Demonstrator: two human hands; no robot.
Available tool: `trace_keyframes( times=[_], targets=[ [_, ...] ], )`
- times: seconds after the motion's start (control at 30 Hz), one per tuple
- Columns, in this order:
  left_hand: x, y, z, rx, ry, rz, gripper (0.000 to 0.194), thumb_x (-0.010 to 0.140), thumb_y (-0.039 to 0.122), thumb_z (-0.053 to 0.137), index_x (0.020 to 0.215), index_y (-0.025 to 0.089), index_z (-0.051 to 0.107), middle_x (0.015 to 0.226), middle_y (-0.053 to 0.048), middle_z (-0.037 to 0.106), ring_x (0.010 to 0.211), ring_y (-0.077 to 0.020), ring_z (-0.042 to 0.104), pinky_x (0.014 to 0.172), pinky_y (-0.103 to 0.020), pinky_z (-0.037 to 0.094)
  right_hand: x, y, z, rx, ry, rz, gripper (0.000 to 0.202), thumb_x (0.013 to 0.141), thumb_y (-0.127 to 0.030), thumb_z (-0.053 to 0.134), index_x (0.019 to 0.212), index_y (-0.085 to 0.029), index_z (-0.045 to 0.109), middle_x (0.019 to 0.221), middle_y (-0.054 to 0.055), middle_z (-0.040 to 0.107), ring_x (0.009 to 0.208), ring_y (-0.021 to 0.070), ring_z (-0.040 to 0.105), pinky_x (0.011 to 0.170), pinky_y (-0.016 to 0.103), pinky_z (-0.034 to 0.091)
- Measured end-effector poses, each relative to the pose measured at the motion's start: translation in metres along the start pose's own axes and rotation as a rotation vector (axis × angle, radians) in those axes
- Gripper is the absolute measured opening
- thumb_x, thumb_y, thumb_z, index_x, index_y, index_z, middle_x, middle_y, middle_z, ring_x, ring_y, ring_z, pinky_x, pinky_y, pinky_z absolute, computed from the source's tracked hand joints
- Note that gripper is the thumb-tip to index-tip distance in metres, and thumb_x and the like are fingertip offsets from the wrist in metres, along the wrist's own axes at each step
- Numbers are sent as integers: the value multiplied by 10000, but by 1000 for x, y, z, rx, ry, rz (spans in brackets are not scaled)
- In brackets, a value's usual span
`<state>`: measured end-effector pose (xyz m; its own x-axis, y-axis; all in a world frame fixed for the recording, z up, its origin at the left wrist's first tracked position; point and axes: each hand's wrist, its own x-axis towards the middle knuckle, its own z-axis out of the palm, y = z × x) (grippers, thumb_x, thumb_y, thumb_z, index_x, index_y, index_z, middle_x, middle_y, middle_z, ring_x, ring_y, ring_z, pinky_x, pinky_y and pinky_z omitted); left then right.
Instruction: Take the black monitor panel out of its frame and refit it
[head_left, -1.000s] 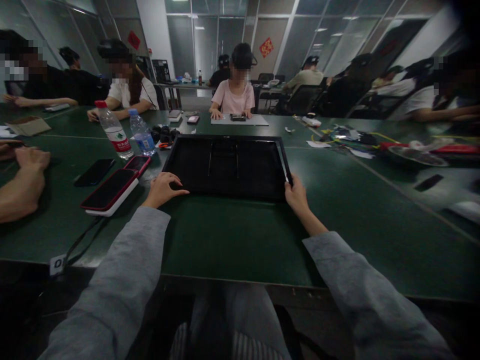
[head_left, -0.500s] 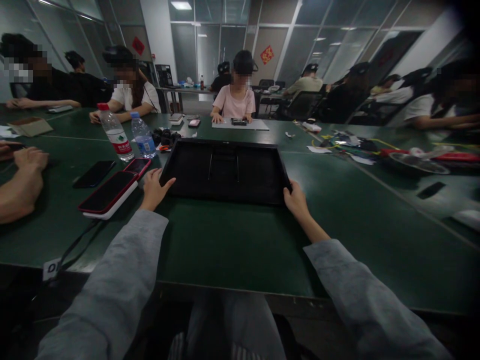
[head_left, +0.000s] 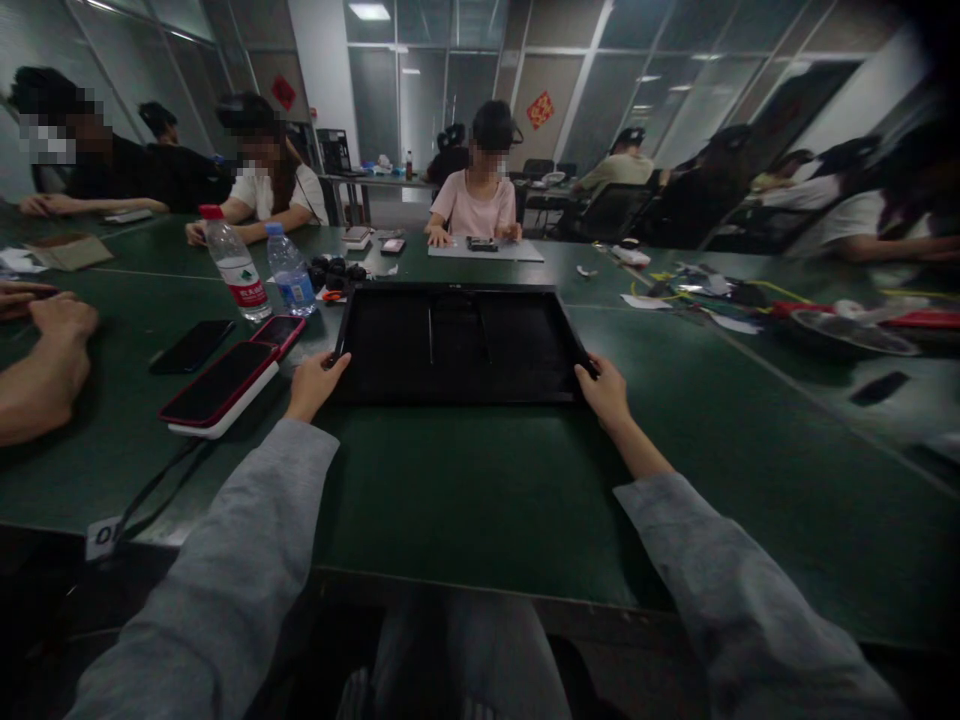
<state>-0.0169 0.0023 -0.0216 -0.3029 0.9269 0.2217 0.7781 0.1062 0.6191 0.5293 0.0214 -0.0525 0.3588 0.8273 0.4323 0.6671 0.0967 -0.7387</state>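
Note:
A wide black rectangular panel (head_left: 390, 345) with a raised rim lies in front of me on the green table; whether it is a monitor or a shallow tray, I cannot tell. Two thin pale vertical lines show on its dark inner face, and a small light mark sits on the far rim. My left hand (head_left: 315, 385) grips the left side near the front corner, thumb over the rim. On the opposite side, my right hand (head_left: 604, 390) holds the right rim, also thumb on top. The other fingers are partly hidden behind the edges.
Left of the panel are two water bottles (head_left: 236, 268), a black phone (head_left: 192, 346) and a red-edged device (head_left: 219, 385) on a white base. A neighbour's arm (head_left: 45, 365) rests farther left. Cables and tools (head_left: 712, 285) clutter the right. Someone in pink (head_left: 474, 205) sits opposite.
The panel has shifted slightly to the right in my hands, and its front edge looks straighter. My left hand's fingers have closed more around the rim.

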Motion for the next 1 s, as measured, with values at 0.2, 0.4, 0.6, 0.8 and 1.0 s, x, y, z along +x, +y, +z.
trace_keyframes(
  times=[0.2,0.4,0.6,0.8,1.0],
  targets=[
    [2,5,0,-3,-5,-48,543,959,600,564,1244,177,749,1223,-138,771,1151,-307,697,1009,-405,515,-9,-15,-2,-222,50,-39,604,908,-362,489,1414,-51,599,1337,280,651,1312,401,569,1127,663,404],
    [-22,41,-3,190,324,56,612,1014,529,476,1497,167,577,1483,-212,599,1422,-416,486,1172,-607,348,-39,-72,7,-407,94,-239,679,1015,-449,381,1617,-134,385,1626,234,412,1536,406,301,1204,681,257],
    [-41,85,12,224,219,392,611,1064,493,368,1615,239,435,1653,-129,449,1555,-381,309,1266,-604,168,-58,-110,40,-463,-111,-400,716,1062,-516,275,1686,-166,246,1730,188,259,1602,358,203,1250,619,216],
    [-30,83,31,279,71,366,723,1045,593,353,1662,215,344,1732,-169,290,1615,-417,156,1267,-674,101,-47,-103,48,-499,-237,-372,744,1058,-548,276,1682,-144,258,1729,187,272,1612,345,191,1270,593,224],
    [-19,72,39,320,-65,347,780,1024,663,329,1660,212,344,1742,-173,276,1622,-423,154,1263,-719,60,-36,-97,52,-540,-427,-345,724,1054,-570,281,1655,-176,366,1720,151,324,1609,338,235,1257,578,297]
  ],
)
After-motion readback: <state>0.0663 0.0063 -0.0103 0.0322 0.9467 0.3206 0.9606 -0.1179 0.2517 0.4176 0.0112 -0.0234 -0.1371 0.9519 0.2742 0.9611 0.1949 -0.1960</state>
